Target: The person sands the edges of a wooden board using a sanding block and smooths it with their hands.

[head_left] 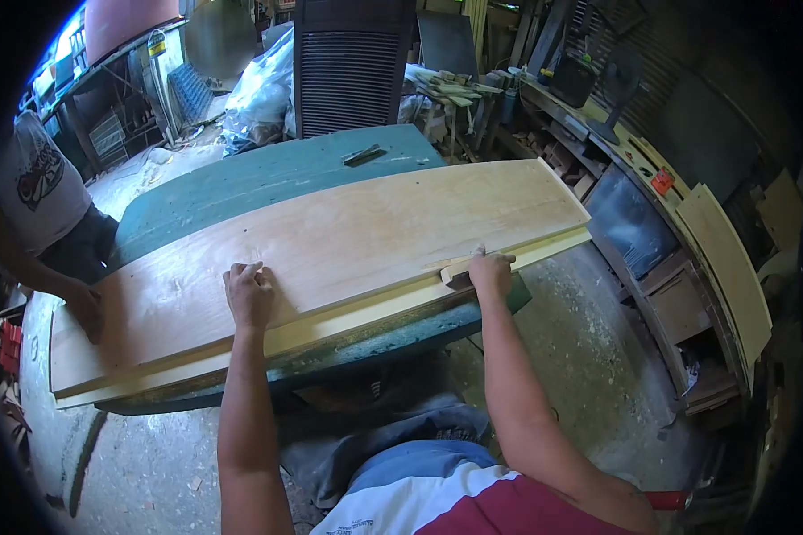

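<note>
A long, pale plywood panel [357,223] lies across a green-topped table, with a light wooden strip [330,330] running along its near edge. On the panel's left half rests my left hand [248,292], its fingers curled in; whatever they may hold is hidden. My right hand [491,272] grips a small wooden block [456,275] with a dark underside, at the panel's near edge toward the right. Part of that block is covered by my fingers.
At the left, another person's hand [84,308] touches the panel. Dark metal pieces [364,155] lie on the green tabletop [268,178]. A louvered shutter [348,76] stands behind. Along the right runs a cluttered workbench [638,156] with a fan [619,85].
</note>
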### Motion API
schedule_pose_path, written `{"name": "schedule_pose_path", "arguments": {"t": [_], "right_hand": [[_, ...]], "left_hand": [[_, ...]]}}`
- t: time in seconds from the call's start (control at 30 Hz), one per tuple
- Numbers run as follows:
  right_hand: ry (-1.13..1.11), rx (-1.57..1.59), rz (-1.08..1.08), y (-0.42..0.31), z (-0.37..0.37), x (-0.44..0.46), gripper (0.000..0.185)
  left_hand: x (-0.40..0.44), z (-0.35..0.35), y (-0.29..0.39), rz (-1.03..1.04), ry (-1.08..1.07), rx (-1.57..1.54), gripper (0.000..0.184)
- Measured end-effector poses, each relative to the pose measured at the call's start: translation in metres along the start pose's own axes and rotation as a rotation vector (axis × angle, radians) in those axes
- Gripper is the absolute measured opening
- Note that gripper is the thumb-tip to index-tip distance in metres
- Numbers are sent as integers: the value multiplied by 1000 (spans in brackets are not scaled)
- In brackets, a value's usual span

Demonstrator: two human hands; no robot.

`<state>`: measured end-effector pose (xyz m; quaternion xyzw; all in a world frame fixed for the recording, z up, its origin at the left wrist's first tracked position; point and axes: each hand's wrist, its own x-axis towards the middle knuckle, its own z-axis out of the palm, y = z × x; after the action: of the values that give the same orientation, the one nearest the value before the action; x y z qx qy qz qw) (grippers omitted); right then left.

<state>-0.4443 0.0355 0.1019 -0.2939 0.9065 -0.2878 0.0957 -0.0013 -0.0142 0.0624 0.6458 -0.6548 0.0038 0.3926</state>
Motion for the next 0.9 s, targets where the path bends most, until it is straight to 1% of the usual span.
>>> {"name": "schedule_pose_path", "arguments": {"t": [0.07, 0.1, 0.17, 0.2, 0.27, 0.3, 0.33, 0.37, 0.4, 0.43, 0.47, 0.5, 0.53, 0.6, 0.63, 0.67, 0.73, 0.9], "right_hand": [[74, 6, -2, 1, 4, -5, 71], [70, 3, 9, 0, 4, -8, 71], [70, 21, 15, -4, 6, -12, 81], [64, 17, 27, -5, 10, -14, 81], [51, -31, -8, -2, 16, -18, 95], [47, -31, 12, -6, 12, -23, 103], [57, -27, 43, -11, 6, -27, 103], [20, 11, 66, -15, 1, -30, 98], [-18, 46, 88, -16, 1, -33, 94], [-9, 44, 118, -15, 11, -38, 94], [126, -55, 116, -16, 26, -40, 89], [257, -155, 113, -18, 34, -41, 85], [266, -153, 132, -20, 40, -40, 85], [379, -17, 148, -29, 43, -46, 80], [337, 76, 151, -31, 41, -49, 78], [348, 74, 160, -33, 42, -49, 78], [295, 209, 139, -38, 48, -51, 78], [391, 231, 31, -41, 67, -53, 84]], "left_hand": [[1, 0, 1, 5, -20, 8, 27], [0, 1, 2, 8, -31, 10, 27], [-2, 1, 3, 53, 2, 50, 29], [-3, 0, 4, 56, -11, 55, 29], [-4, -1, 9, 146, 14, 67, 30], [-2, 0, 9, 170, -4, 60, 30], [-1, -1, 8, 141, -23, 63, 30], [-1, -2, 7, 112, -43, 68, 30], [0, -5, 9, 133, -65, 60, 30], [1, -9, 12, 63, -77, 54, 30], [1, -8, 13, -7, -87, 45, 30], [3, -4, 7, 6, -72, 34, 33], [3, 0, 1, 24, -82, 27, 33], [3, -5, -2, 16, -114, 34, 35], [4, -1, -10, 45, -101, 22, 37], [4, 0, -10, 54, -107, 12, 37], [5, 0, -13, 38, -121, 9, 37], [2, -2, -11, 28, -110, -18, 34]]}}
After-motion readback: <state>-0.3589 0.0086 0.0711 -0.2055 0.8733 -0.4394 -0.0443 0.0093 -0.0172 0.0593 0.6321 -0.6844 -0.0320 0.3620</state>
